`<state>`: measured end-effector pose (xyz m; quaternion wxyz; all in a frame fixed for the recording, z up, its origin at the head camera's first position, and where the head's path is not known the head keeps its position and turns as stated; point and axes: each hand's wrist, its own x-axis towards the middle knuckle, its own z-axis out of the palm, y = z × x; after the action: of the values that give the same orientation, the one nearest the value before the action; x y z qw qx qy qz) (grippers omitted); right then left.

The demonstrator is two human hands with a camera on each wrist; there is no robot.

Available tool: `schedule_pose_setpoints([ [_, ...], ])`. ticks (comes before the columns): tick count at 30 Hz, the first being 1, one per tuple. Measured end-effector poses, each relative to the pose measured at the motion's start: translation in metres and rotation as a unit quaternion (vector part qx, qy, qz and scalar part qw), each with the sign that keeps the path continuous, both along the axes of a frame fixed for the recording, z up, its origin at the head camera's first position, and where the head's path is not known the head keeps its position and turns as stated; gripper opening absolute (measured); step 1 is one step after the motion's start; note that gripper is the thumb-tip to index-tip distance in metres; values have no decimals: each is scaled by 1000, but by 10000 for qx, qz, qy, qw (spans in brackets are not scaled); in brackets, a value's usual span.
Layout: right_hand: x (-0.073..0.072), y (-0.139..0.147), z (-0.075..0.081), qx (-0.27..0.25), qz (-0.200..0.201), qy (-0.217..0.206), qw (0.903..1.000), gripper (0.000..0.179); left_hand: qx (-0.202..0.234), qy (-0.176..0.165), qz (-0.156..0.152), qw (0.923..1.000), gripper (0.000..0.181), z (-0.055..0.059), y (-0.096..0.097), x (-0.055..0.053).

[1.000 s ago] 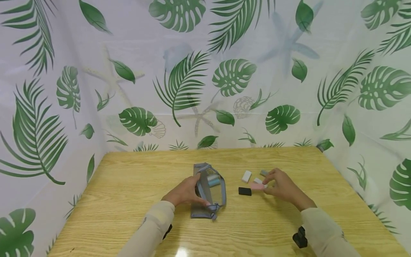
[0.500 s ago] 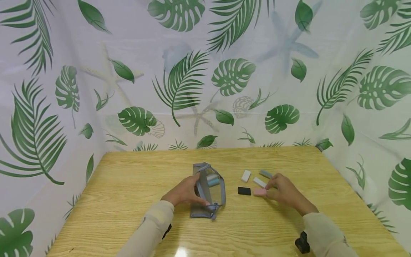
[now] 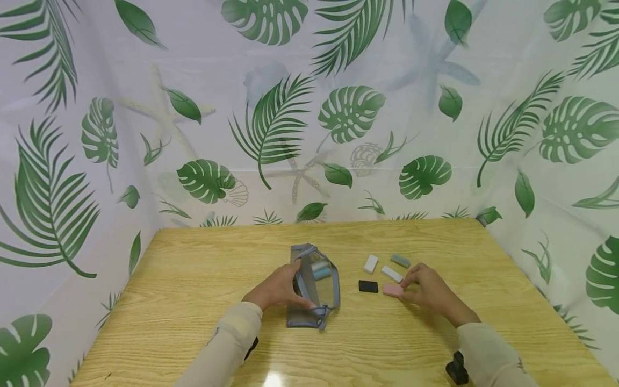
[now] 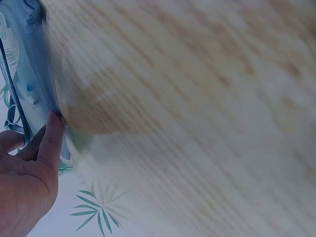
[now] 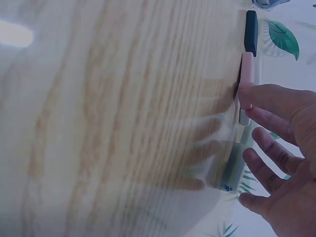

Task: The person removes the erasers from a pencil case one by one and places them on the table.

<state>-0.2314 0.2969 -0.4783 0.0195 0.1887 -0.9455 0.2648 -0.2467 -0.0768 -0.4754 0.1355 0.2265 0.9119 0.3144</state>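
Observation:
My left hand [image 3: 274,290] holds a grey-blue zip pouch [image 3: 301,319] by its edges, thumb near and fingers far, its mouth spread to the right. Inside it lie white and blue pieces [image 3: 321,272]. The left wrist view catches the fingers at the blue pouch side [image 4: 34,64]. Over on the right, my right hand [image 3: 429,290] pinches the right end of a pink eraser [image 3: 392,290] between thumb and index finger, close over the table. In the right wrist view the pink eraser [image 5: 247,74] stands in line with the black one, the other fingers spread apart.
Around the pink eraser lie a black eraser [image 3: 368,286], a white one [image 3: 371,264], another white one [image 3: 391,274] and a grey-green one [image 3: 400,260]. The wooden table [image 3: 203,263] ends at a leaf-printed cloth [image 3: 367,204] at the back and sides.
The pink eraser, earlier overlapping the white one, has shifted slightly right and nearer with my right hand. The grey-green eraser now shows fully. My left hand and the pouch stay put.

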Motion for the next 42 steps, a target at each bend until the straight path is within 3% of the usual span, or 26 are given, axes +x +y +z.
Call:
schedule_pose_setpoints([
  [15, 3, -1, -1, -24, 0, -77, 10000, 7, -86, 12, 53, 9999, 120, 0, -1, 1],
  [28, 2, -2, -1, 298, 39, -20, 9995, 8, -55, -7, 66, 10000, 121, 0, -1, 1],
  [35, 3, -3, 3, 365, 97, 32, 9993, 10, -110, 16, 53, 9999, 121, 0, -1, 1],
  [42, 3, -5, 16, 378, 141, 108, 9991, 23, -112, 7, 53, 9999, 121, 1, 0, 1],
])
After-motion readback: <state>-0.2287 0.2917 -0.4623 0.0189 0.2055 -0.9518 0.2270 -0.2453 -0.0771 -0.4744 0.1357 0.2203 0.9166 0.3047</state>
